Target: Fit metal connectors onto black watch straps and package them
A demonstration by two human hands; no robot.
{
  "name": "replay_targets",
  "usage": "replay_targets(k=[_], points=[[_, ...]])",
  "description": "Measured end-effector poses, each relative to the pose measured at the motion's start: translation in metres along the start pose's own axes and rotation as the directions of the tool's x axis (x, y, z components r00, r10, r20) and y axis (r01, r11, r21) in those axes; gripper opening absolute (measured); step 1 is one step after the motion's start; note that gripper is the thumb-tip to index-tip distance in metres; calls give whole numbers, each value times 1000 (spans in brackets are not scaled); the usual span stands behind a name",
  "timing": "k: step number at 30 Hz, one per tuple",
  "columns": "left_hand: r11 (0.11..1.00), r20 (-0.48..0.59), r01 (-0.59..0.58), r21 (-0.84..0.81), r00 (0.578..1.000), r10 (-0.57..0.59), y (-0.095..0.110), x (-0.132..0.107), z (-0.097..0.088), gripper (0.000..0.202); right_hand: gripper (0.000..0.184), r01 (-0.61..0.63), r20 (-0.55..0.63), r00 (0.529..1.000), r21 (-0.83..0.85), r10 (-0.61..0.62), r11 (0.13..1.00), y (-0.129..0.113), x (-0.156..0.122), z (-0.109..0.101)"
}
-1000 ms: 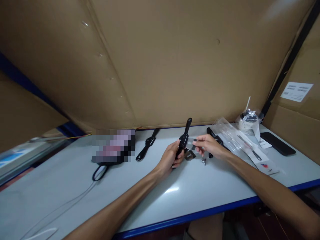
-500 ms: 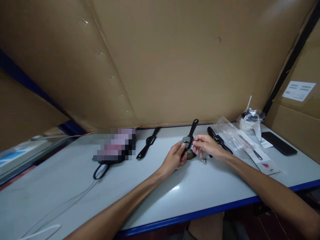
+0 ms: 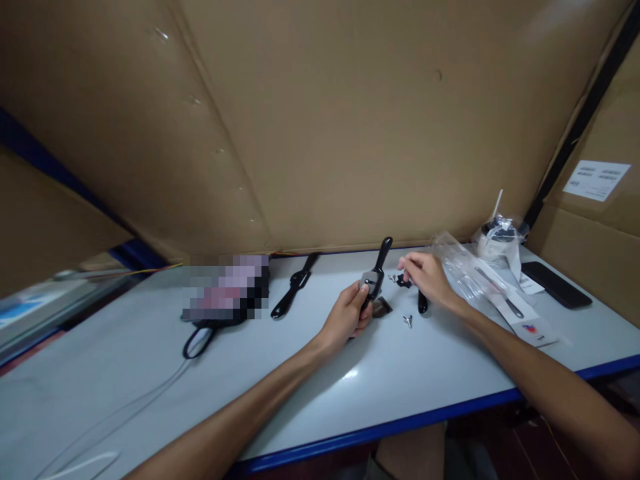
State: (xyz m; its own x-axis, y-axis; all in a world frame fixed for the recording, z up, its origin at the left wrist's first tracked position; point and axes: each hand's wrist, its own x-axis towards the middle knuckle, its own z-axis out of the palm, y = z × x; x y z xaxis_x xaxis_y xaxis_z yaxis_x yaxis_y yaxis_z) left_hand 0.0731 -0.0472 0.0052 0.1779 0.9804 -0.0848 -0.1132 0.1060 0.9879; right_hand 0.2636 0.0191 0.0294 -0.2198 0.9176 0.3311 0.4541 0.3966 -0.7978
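Note:
My left hand (image 3: 350, 308) is closed round a black spokeshave (image 3: 384, 255), held tilted above the table with its far handle pointing up and away. A grey blade (image 3: 369, 279) lies on its middle, under my left thumb. My right hand (image 3: 424, 275) is apart from it, to the right, fingers drawn together over small parts; what they pinch, if anything, is hidden. Below the fingertips lies a small black part (image 3: 402, 281). A silver thumbscrew (image 3: 409, 321) is nearer me. Another spokeshave (image 3: 423, 304) shows partly under my right hand. A dark flat piece (image 3: 383, 307) lies beside my left hand.
A further spokeshave (image 3: 295, 287) lies left of my hands, near a blurred-out black-edged object (image 3: 243, 308) with a loop. On the right are clear plastic packaging (image 3: 457, 270), a printed card (image 3: 530, 328), a bagged cup (image 3: 497, 243) and a black phone-like slab (image 3: 557, 285). Cardboard walls (image 3: 320, 133) stand behind.
My right hand has moved away from the held spokeshave to the right, over the small parts. The thumbscrew on the table now shows fully. My left hand keeps its hold.

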Motion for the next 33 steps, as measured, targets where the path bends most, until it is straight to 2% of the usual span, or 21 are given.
replay_targets(k=[1, 3, 6, 10, 16, 20, 25, 28, 31, 33], points=[[1000, -7, 10, -16, 1000, -10, 1, 0, 0, 35, 29, 24, -59, 998, -139, -33, 990, 2, 1, -3], [999, -18, 31, -42, 999, -32, 2, 0, -1, 34, 26, 60, -85, 991, -417, -104, 907, 7, 3, -8], [996, -28, 43, -75, 999, -45, 2, 1, -1, 34, 17, 162, 34, 982, -656, -186, 737, 14, 2, -7], [993, -29, 35, -116, 999, -39, 0, 2, -1, 36, 21, 234, 155, 972, -750, -179, 618, 18, -2, 0], [991, -18, 56, -122, 998, -58, 0, 1, 0, 38, 31, 220, 175, 976, -802, -134, 556, 27, -1, 1], [992, -18, 66, -108, 998, -68, 1, -1, 2, 35, 27, 219, 193, 975, -772, -109, 596, 30, -1, 4], [991, 3, 74, -108, 997, -74, 2, -2, 3, 34, 10, 103, 168, 986, -640, 8, 761, 30, 3, 9], [984, 16, 110, -139, 994, -109, 2, -2, 3, 34, 9, 48, 155, 987, -527, 41, 848, 32, 7, 7], [974, 30, 137, -181, 990, -134, 2, -2, 2, 32, 14, 33, 30, 999, -418, -22, 908, 30, 11, 1], [970, 22, 149, -192, 989, -147, 3, -3, 2, 30, 15, 8, -72, 997, -263, -28, 965, 24, 11, -4]])
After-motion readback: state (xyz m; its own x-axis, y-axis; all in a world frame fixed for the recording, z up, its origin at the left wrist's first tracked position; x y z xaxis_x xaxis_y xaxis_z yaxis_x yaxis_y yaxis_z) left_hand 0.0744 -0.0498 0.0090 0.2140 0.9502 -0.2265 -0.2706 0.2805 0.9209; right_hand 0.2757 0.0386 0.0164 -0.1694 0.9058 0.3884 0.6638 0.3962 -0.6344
